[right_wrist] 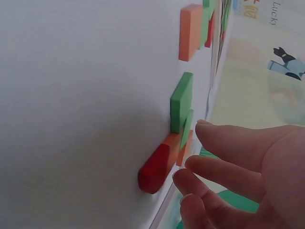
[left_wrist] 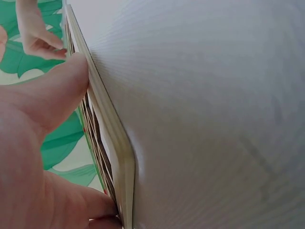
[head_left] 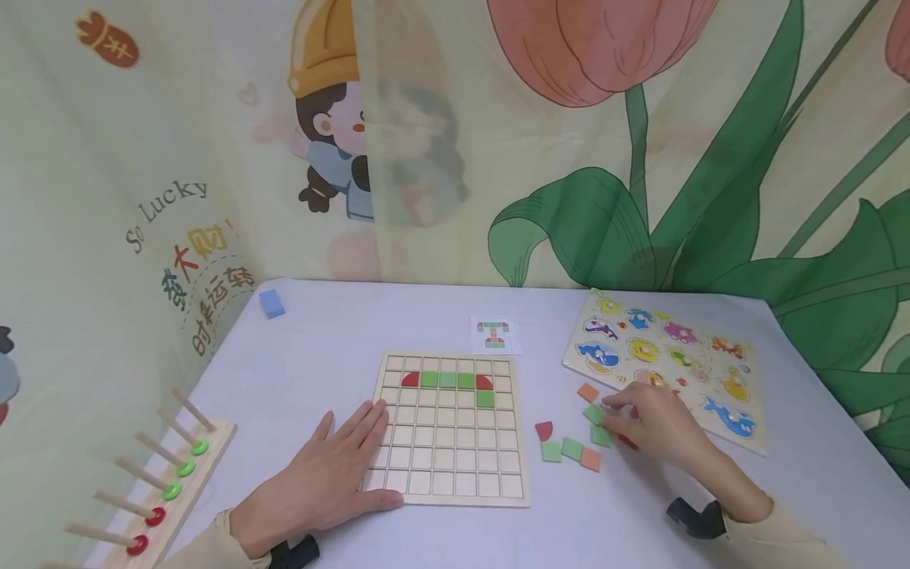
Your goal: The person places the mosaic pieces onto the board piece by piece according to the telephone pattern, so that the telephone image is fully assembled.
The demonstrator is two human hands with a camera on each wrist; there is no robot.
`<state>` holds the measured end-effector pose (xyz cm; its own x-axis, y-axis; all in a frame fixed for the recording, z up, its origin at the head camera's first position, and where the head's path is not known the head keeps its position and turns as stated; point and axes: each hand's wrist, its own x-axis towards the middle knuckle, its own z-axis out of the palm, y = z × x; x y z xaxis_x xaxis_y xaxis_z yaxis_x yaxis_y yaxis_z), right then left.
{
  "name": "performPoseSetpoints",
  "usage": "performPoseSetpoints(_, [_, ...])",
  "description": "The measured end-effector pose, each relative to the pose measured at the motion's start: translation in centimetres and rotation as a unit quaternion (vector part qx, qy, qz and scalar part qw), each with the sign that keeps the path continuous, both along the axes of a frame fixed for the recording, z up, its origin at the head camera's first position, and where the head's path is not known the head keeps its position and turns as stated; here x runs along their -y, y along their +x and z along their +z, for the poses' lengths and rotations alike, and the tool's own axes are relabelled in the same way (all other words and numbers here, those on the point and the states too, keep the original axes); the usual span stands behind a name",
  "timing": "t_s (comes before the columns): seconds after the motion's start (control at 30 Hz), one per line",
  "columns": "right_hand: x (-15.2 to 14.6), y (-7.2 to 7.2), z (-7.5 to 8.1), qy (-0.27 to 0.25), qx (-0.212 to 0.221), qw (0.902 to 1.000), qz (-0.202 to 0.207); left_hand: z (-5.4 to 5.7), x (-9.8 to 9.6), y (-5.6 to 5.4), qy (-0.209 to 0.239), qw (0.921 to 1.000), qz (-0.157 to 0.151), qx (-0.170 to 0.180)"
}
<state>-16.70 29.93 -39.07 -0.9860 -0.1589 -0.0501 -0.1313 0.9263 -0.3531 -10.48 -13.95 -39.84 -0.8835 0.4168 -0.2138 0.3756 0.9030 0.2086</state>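
Observation:
A wooden grid board [head_left: 448, 478] lies mid-table. My left hand [head_left: 320, 474] rests along its left edge with straight fingers, the thumb at the near edge. Across an upper row sit a red quarter-round piece [head_left: 410, 380], several green square tiles [head_left: 447, 380] and another red piece [head_left: 484, 382]; one green tile [head_left: 485, 399] sits below the right end. To the right, my right hand [head_left: 657, 423] hovers beside loose tiles, its fingertips near a green tile [head_left: 593, 413]. In the right wrist view, nothing shows between thumb and fingers; a red piece [right_wrist: 154, 171] lies close below.
More loose pieces lie right of the board, including an orange tile [head_left: 592, 459] and a red quarter-round [head_left: 543, 431]. Behind the board is a pattern card [head_left: 494, 335]. An animal puzzle board [head_left: 626, 371] stands right, a blue block [head_left: 272, 303] far left, a pegged rack [head_left: 213, 442] near left.

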Motion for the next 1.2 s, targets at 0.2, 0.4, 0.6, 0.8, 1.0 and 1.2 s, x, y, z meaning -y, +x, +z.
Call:
performPoseSetpoints(0.2, [0.5, -0.2, -0.6, 0.001, 0.005, 0.9999, 0.012, 0.1, 0.0, 0.0, 0.004, 1.0, -0.001, 0.0])
performPoseSetpoints(0.4, [1.0, -0.2, -0.8, 0.014, -0.008, 0.9997, 0.018, 0.2, -0.1, 0.0, 0.003, 1.0, -0.001, 0.001])
performPoseSetpoints(0.6, [1.6, -0.3, -0.8, 0.004, -0.003, 0.9999, 0.013, 0.1, 0.0, 0.0, 0.002, 1.0, 0.001, -0.001])
performPoseSetpoints(0.8, [1.9, -0.4, -1.1, 0.001, -0.002, 0.9996, 0.029, 0.1, 0.0, 0.1, 0.003, 1.0, 0.001, 0.001])
performPoseSetpoints(1.0, [1.9, -0.5, -1.1, 0.004, -0.019, 0.999, 0.041, 0.1, 0.0, 0.1, 0.007, 1.0, 0.001, 0.004])
performPoseSetpoints(1.2, [2.1, -0.6, -1.0, -0.006, -0.024, 0.9981, 0.057, 0.1, 0.0, 0.1, 0.008, 1.0, -0.001, -0.001])
